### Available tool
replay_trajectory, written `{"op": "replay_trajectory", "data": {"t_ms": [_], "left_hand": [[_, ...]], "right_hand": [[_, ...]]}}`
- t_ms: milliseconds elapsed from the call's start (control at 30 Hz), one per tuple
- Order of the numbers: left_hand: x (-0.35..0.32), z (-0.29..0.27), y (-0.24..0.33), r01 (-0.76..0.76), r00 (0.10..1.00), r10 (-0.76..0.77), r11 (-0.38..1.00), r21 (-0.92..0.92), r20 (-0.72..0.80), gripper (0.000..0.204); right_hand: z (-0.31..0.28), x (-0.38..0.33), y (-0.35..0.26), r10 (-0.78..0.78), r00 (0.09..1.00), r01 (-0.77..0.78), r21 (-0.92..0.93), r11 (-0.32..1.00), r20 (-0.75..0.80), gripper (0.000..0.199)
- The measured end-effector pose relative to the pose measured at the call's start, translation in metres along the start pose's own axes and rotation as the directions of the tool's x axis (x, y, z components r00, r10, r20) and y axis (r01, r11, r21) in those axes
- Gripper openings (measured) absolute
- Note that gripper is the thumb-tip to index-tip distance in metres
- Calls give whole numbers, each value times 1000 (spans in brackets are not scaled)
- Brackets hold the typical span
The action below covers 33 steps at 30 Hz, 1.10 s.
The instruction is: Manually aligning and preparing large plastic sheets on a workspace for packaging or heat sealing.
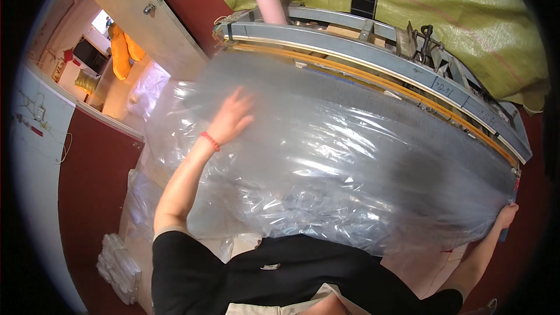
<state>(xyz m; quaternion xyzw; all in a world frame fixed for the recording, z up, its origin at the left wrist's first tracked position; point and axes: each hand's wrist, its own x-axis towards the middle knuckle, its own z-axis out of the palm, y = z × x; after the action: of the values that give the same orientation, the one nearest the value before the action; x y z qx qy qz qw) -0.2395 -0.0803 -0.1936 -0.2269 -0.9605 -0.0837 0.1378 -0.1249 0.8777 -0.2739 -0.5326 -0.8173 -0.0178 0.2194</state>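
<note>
A wide sheet of clear plastic film spreads over the grey work surface, wrinkled and shiny toward my body. My left hand, with a red bead bracelet on the wrist, is over the left part of the film, its fingers apart and slightly blurred; whether it touches the film I cannot tell. At the far right corner my right hand is closed on the gathered edge of the film. Its fingertips are partly hidden, and a small blue piece shows beside it.
A long grey metal frame with a yellow-orange strip runs along the far side. On it are a pink bottle, a dark phone-like slab and metal tools. Folded plastic bundles lie lower left, near an open door.
</note>
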Motion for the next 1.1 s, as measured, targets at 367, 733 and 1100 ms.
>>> {"op": "replay_trajectory", "data": {"t_ms": [367,733,1100], "left_hand": [[42,36,-34,111,994,-108,989,102,-35,37],[78,38,-28,222,957,-218,975,-2,-193,18],[119,64,-53,187,643,-715,495,-848,-275,12]], "right_hand": [[21,18,55,-49,983,95,257,962,-179,37],[9,38,146,-40,999,36,843,537,-17,29],[-25,51,11,-245,866,351,182,919,-435,21]]}}
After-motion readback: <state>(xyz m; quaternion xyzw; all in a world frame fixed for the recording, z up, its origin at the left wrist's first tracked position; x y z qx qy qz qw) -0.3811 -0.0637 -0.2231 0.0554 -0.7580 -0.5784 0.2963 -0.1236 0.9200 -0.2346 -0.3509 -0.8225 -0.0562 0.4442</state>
